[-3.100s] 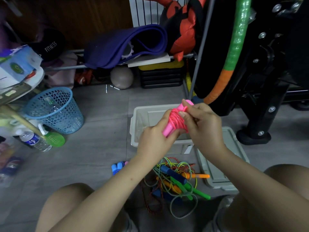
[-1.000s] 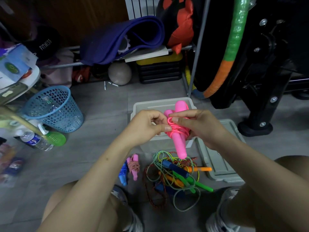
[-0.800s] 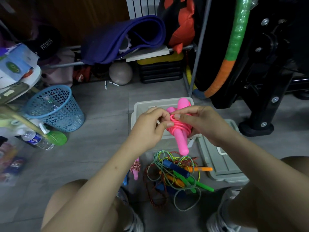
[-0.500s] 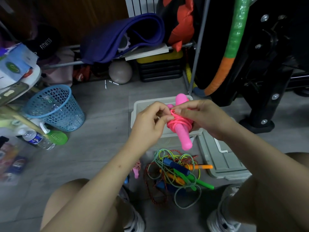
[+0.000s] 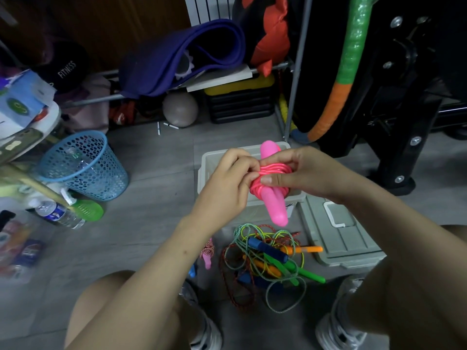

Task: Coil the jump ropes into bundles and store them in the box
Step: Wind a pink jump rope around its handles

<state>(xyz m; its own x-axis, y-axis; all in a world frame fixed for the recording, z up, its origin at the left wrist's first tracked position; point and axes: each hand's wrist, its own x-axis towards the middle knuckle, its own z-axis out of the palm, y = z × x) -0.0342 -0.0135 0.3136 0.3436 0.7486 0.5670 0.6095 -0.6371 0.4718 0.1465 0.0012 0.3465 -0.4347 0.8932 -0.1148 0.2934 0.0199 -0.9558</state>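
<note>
Bare forearms (image 5: 156,269); seemingly white-grey sneakers (image 5: 336,334).

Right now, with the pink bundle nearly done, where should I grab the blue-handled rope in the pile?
Probably by the blue handle, from above: it lies on top of the tangled pile, mostly clear of loops. Pinch it across its width; the cords around it are snarled.

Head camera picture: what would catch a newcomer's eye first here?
The bright pink jump rope, coiled around its handles, held by both hands, left hand and right hand, over the open grey box. Next, the colourful tangle of ropes on the floor below, and the blue basket at left.
</note>
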